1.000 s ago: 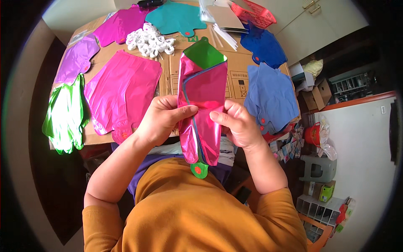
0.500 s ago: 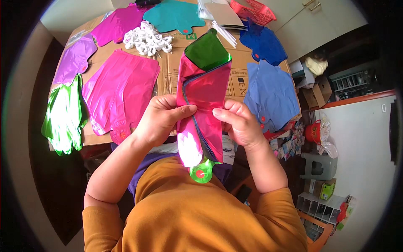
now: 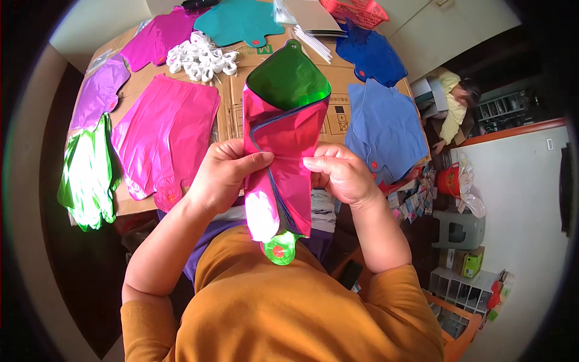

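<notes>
Shining pink outside, green inside, your folded foil [image 3: 287, 139] is lying between your left hand [image 3: 222, 174] and right hand [image 3: 345, 176], both pinching its side edges.

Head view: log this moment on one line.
left hand: pinches folded pink-and-green foil sheet | right hand: pinches its right edge | nearby: pink foil sheets, white ribbon coils, light-blue foil sheets
</notes>
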### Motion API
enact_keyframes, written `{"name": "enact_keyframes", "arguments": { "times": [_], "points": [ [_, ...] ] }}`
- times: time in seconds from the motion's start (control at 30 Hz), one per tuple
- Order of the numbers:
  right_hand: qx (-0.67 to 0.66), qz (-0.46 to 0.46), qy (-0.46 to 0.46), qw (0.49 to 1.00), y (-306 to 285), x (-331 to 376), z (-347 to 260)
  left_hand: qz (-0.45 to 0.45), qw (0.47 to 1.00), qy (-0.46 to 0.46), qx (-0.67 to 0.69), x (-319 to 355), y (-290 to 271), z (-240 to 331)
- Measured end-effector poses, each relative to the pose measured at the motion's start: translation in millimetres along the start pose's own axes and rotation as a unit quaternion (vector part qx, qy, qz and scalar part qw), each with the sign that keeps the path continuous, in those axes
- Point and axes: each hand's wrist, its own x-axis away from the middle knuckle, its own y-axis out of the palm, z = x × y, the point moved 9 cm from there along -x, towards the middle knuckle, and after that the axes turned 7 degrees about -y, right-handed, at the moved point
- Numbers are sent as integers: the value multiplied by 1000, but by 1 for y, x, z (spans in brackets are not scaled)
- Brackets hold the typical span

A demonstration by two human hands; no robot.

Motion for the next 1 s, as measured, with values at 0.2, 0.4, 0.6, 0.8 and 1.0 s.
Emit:
{"name": "enact_keyframes", "arguments": {
  "times": [0.2, 0.4, 0.6, 0.8, 1.0],
  "points": [
    [32, 17, -80, 996, -3, -6, -2, 3, 1000, 13, 1, 1, 2, 4],
    [24, 25, -134, 990, 4, -7, -8, -3, 1000, 15, 3, 4, 7, 8],
    [20, 31, -154, 987, -5, -8, -6, -19, 1000, 11, -13, 4, 9, 12],
    [-81, 35, -142, 986, 0, -12, -5, -33, 998, 44, -17, -1, 8, 12],
    [-107, -21, -144, 984, 2, -12, -9, -90, 994, 55, 22, -10, 8, 6]
  ]
}}
